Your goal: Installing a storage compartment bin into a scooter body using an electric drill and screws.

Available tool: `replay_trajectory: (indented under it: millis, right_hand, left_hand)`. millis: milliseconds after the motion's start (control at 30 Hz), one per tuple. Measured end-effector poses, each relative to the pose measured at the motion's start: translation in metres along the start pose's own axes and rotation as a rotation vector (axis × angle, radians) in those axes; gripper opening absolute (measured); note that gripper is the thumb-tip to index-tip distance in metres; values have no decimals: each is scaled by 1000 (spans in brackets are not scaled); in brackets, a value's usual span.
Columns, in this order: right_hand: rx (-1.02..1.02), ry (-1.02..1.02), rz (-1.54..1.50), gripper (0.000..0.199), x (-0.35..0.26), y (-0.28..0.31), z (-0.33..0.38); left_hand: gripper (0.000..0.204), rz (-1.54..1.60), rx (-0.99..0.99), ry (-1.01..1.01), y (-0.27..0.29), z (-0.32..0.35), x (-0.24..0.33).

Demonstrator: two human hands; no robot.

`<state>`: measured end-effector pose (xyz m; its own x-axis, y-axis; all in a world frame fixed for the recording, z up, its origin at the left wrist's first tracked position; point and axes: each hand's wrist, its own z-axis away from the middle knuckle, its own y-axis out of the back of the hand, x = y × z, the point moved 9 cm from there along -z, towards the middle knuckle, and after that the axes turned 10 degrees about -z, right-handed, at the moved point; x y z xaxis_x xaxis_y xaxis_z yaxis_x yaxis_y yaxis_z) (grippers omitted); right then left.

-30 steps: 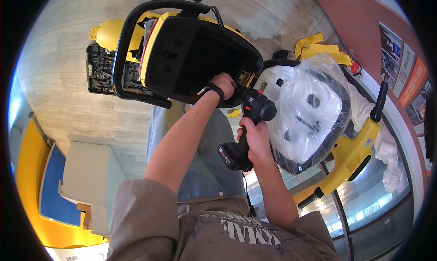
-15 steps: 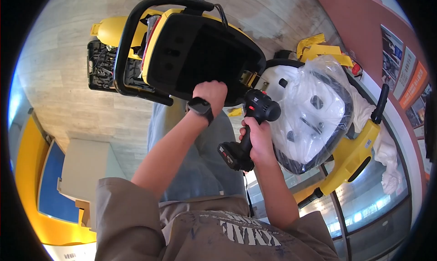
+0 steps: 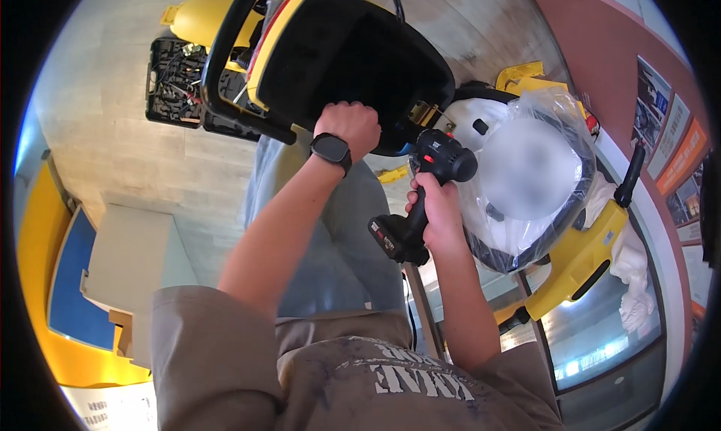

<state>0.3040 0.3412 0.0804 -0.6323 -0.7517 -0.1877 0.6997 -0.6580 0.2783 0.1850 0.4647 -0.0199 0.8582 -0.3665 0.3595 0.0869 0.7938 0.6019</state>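
My right hand [image 3: 438,213] is wrapped round the handle of a black cordless drill [image 3: 414,222] with red accents and a battery at its base. The drill's front end points at a metal hinge bracket [image 3: 426,114] beside a black panel; the tip is hard to make out. My left hand [image 3: 347,129], wearing a dark watch, is closed over the near edge of the black panel [image 3: 349,63], its fingertips hidden. The panel belongs to a yellow-and-black machine. Right of the drill lies a white part with a black rim, wrapped in clear plastic [image 3: 518,236].
A black curved bar [image 3: 218,70] rises at the machine's left. Beyond it an open tool case [image 3: 174,85] lies on the floor. Yellow pieces [image 3: 526,78] lie behind the wrapped part. A yellow handled part [image 3: 574,269] rests at the right. A pale box [image 3: 128,254] stands at the left.
The machine, drill and wrapped part sit shifted slightly in the picture, the machine higher and to the right. My left hand stays at the panel's edge and my right hand keeps hold of the drill.
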Motion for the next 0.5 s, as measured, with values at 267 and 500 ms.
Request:
replay_trajectory:
  millis: [267, 500]
  right_hand:
    - [-23, 37, 50, 18, 2, 0, -1]
    - [-27, 73, 65, 17, 0, 4, -3]
  left_hand:
    - [23, 64, 5, 21, 4, 1, -5]
    - [22, 101, 8, 35, 3, -4, -4]
